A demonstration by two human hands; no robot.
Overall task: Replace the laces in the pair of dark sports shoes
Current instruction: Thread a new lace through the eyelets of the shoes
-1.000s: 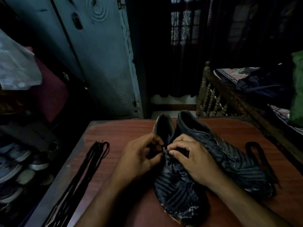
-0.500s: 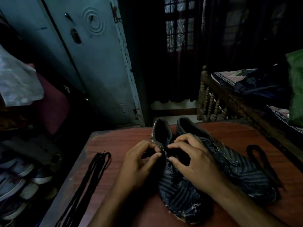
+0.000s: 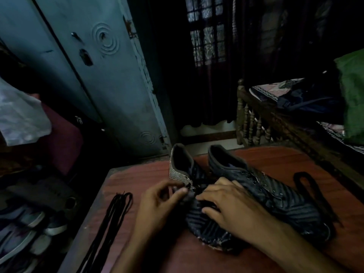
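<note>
Pinching a dark lace end at the eyelets of the near shoe [image 3: 206, 219], left hand [image 3: 157, 205] has thumb and forefinger closed on it. Right hand [image 3: 232, 209] lies on the same shoe's tongue area, fingers curled at the lacing; whether it grips lace cannot be told. Second shoe [image 3: 279, 196] lies just right of the near shoe, touching it. Loose black lace [image 3: 311, 194] beyond that shoe's right. Bundle of black laces [image 3: 110, 223] well left of the near shoe. All on reddish tabletop [image 3: 266, 154].
</note>
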